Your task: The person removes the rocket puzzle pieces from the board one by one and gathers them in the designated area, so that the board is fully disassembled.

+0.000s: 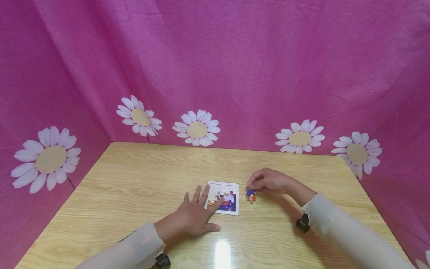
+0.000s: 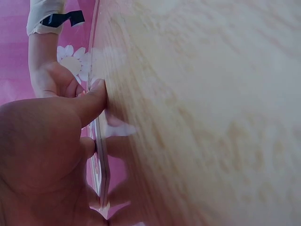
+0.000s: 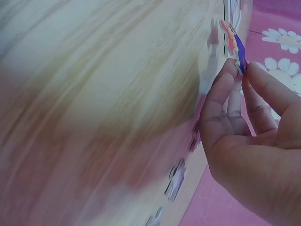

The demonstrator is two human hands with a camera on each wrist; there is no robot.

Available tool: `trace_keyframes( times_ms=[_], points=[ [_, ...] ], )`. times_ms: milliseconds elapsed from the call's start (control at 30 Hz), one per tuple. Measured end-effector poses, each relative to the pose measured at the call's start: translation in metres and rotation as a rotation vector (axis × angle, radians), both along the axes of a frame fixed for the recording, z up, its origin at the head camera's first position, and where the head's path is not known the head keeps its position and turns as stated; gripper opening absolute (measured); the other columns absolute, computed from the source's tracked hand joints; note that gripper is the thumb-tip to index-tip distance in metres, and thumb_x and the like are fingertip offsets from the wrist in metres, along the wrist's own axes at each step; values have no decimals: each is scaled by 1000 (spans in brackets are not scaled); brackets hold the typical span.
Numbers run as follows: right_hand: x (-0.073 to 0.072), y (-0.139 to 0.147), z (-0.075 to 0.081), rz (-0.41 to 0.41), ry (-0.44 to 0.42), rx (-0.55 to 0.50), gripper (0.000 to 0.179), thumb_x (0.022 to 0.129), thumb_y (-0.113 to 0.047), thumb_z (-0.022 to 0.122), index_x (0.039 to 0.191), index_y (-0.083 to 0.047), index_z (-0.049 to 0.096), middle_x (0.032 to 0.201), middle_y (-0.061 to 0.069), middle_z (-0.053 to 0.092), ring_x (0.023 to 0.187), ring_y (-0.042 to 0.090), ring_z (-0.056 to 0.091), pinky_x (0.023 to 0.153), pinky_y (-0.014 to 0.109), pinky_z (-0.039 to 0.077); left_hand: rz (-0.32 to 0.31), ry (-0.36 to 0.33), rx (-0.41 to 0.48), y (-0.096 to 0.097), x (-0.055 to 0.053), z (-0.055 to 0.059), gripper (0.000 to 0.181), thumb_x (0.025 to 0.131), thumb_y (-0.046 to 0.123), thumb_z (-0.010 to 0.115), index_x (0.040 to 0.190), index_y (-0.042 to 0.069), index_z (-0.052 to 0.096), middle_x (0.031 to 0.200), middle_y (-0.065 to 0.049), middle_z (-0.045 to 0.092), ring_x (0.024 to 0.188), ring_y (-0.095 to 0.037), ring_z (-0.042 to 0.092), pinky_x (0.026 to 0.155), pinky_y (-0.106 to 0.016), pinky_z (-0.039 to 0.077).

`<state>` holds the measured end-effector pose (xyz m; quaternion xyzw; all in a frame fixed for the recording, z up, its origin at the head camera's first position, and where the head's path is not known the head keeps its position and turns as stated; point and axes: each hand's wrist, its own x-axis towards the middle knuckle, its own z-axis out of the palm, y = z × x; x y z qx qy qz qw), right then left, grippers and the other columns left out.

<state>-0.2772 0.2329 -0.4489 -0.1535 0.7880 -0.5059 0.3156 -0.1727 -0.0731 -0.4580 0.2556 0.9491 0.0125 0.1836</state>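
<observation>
A small square jigsaw puzzle in a white frame (image 1: 237, 203) lies on the table, partly filled with purple, red and white pieces (image 1: 229, 206). My left hand (image 1: 195, 217) is spread over its left side, fingers straight, the index fingertip on the pieces; in the left wrist view the thumb (image 2: 96, 96) is stretched out beside the frame's edge. To the right of the frame, my right hand (image 1: 273, 182) pinches a purple and orange puzzle piece (image 1: 251, 196) between thumb and fingertips. The right wrist view shows that piece (image 3: 239, 49) held tilted, close over the table.
Several loose puzzle pieces (image 3: 176, 180) lie on the wooden table (image 1: 141, 175) near the right hand in the right wrist view. A pink curtain (image 1: 235, 74) with white daisies stands behind the table and at both sides.
</observation>
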Motion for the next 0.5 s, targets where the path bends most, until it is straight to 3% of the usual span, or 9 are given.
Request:
trace_keyframes(
  times_ms=[500],
  points=[
    [8,23,5,-31,3,36,21,97,-2,67,112,12,71,96,5,73,83,11,61,73,27,58,-14,13,13,-1,1,1,85,93,78,45,165,43,16,173,-20,-2,157,-47,3,117,-73,18]
  ],
)
